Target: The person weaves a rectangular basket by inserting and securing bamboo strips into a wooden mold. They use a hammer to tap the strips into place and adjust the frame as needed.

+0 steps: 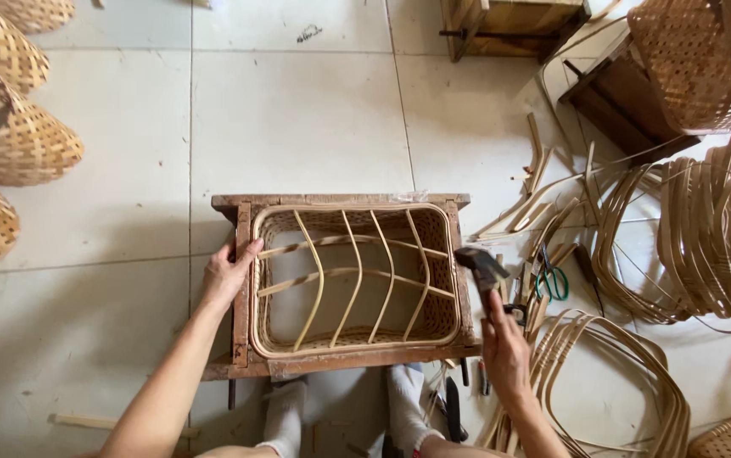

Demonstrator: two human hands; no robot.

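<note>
- While steadied on a worn wooden frame (240,288) at centre scene, woven basket (355,280) sits mouth-up, rectangular, with pale bent ribs crossing its open middle.
- Left hand (228,273) pressed flat against the basket's left rim, fingers spread and lying over the edge, not closed round anything.
- Right hand (504,343) clenched on the handle of a hammer (479,265), head raised just beside the basket's right rim, not touching it.
- Judged light and springy: thin cane weave, likely to flex under a push and to crack if struck hard on a rib; stiffest along the thick wrapped rim, the best place to take hold, as the left hand does.
- Feet in white socks (285,416) planted under the near edge of the frame.
- Scattered to the right on the tiled floor (297,119): loose cane strips (543,212), green-handled scissors (552,278), and bundled hoops of split cane (705,229), with more hoops (620,373) nearer the right forearm.
- Far left: stacked finished baskets (9,127) lying on their sides.
- Far right: another large woven basket (705,59) resting on a dark wooden stool (620,97); a wooden crate (509,25) at the far edge.
- Small dark tools (453,407), kind unclear, lying near the right foot.
</note>
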